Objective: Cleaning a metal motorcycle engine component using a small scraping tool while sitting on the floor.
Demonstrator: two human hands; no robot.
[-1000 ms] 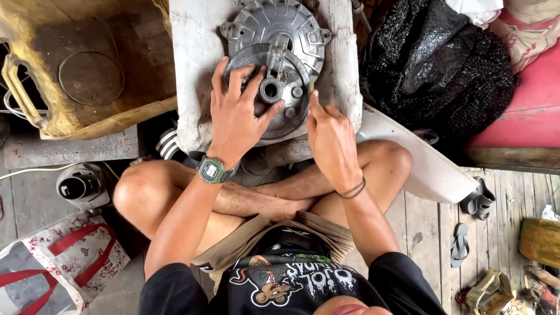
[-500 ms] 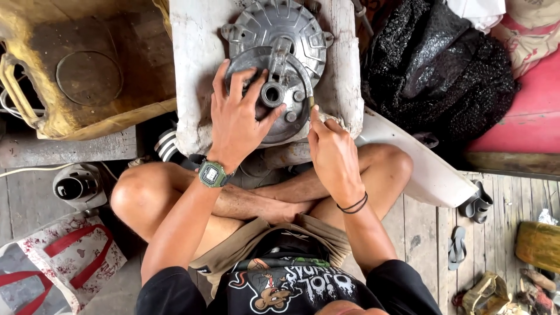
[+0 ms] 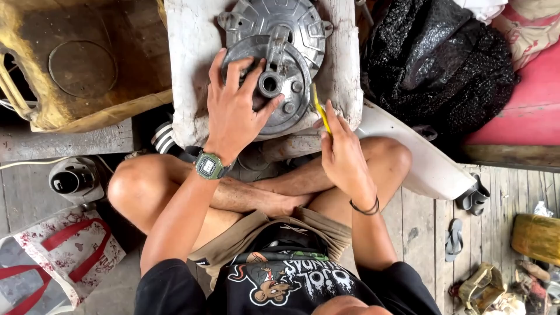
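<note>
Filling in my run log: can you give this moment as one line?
left hand: palm on round grey metal hub plate | right hand: holds thin yellow tool at plate edge | support: worn white block

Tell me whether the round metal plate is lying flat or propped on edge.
Flat: the round metal plate lies face-up on the white block, with the left hand spread over it.

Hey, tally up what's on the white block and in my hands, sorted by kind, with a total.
Round grey metal plates: 2, the ribbed plate behind and the hub plate under the left hand
Yellow tools: 1, the yellow tool in the right hand
Total: 3
</note>
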